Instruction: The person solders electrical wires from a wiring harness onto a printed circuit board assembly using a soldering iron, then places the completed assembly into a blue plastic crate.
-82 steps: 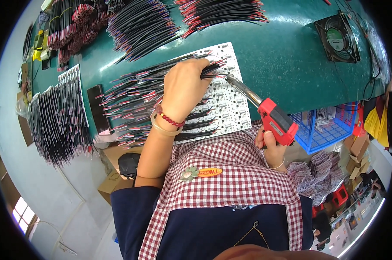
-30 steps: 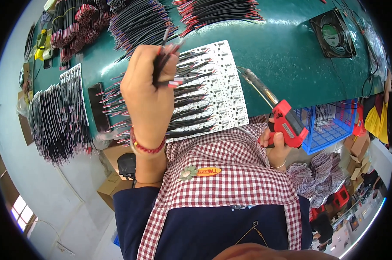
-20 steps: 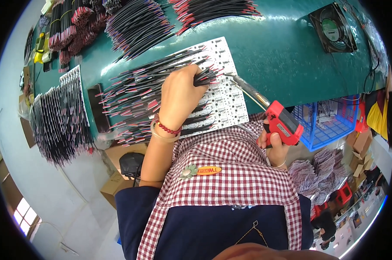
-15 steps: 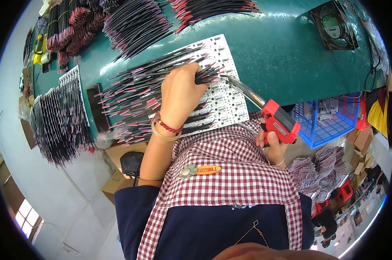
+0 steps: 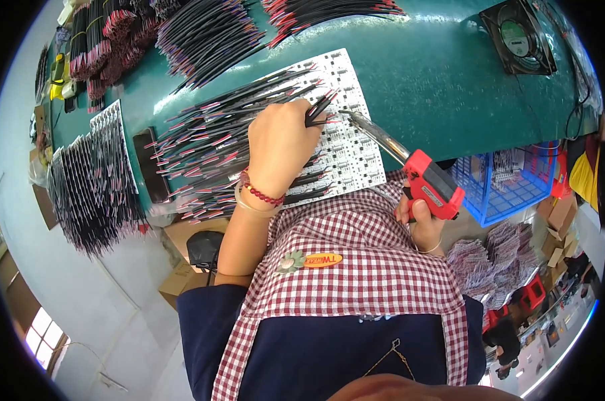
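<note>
My left hand (image 5: pixel 279 137), a beaded bracelet at its wrist, is closed around a few short black wires (image 5: pixel 320 109) whose red-tipped ends stick out toward the right and upward. It hovers over a white circuit board panel (image 5: pixel 366 157) printed with rows of small black parts. Many black wires (image 5: pixel 205 144) with red and white stripped ends lie across the panel's left side. A red and black soldering gun (image 5: pixel 431 187) sits in the grip of my right hand (image 5: pixel 424 227). Its metal barrel slants up to the left, the tip just right of the held wires, over the panel.
A dark phone (image 5: pixel 152 166) lies left of the panel, beside another wired panel (image 5: pixel 108 117). Piles of black wires (image 5: pixel 209 40) cover the back left of the green table (image 5: pixel 423 80). A fan (image 5: pixel 516 39) stands back right; a blue basket (image 5: pixel 503 190) is below the table's edge.
The wires in my left hand have swung from a loose bundle pointing right to a few ends tilted upward. The soldering gun has stayed almost in place.
</note>
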`<state>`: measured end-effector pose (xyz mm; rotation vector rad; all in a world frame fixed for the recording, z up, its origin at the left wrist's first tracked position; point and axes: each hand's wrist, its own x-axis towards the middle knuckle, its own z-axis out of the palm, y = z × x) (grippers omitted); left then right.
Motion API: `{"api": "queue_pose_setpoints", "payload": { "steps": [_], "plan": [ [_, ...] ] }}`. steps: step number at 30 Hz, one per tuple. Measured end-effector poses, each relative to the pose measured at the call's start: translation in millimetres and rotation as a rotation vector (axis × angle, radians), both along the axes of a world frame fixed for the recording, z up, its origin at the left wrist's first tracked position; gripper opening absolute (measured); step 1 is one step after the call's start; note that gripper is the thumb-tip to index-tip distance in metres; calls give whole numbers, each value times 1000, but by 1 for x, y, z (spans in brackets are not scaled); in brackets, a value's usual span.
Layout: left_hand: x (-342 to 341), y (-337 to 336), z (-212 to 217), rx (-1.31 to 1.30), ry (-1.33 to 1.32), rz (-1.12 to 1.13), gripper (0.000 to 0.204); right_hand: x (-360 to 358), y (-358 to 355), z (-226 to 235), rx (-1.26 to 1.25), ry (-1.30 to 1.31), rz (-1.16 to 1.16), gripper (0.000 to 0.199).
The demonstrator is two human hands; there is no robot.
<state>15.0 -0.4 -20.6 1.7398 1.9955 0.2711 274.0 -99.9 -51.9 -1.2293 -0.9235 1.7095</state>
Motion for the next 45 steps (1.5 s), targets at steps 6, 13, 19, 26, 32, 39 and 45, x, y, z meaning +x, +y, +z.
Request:
{"api": "queue_pose_setpoints", "payload": {
  "steps": [6,13,19,26,32,39,45],
  "plan": [
    [-2,2,-4,47,-1,-23,22,-2,0,-2,-10,-7,-16,28],
    [-2,3,-2,13,-3,-17,21,2,-1,-7,50,-169,120,40],
    [-1,4,-2,-13,8,-20,22,-5,1,3,20,-112,39,49],
    [-3,4,0,-25,9,-35,21,2,1,4,33,1,-36,45],
    [-7,5,3,3,-72,-71,22,2,0,4,39,-97,10,50],
    [-10,8,0,44,-80,-147,21,-2,-3,2,-6,-77,5,43],
    [-10,11,5,-70,-51,-148,17,6,-6,-6,42,-136,100,41]
  ]
}}
